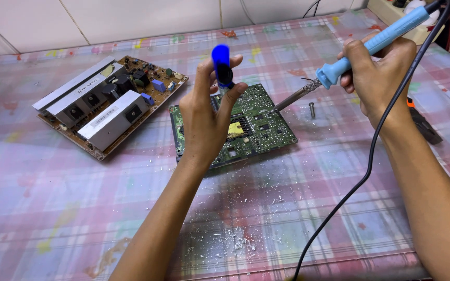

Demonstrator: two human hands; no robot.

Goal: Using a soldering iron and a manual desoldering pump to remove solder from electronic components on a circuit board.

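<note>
While two circuit boards (233,127) lie flat, left hand (204,119) grips one blue pump (222,65), right hand (378,73) grips one soldering iron (371,47).

This looks like a small home repair bench for electronics rather than a fitted lab. A plain table (53,218) is covered with a worn, stained checked plastic cloth (308,208) in faded pink and blue, set against a wall of pale tiles (131,21). Two bare circuit boards lie on it: a green board (261,127) and a larger brown board (113,101) with metal heat sinks. A blue-handled soldering iron (371,44) with a dark cord (350,192) is in use over the green board. Bits of solder and white crumbs (235,234) litter the cloth, and a loose screw (312,109) lies near the green board.
</note>
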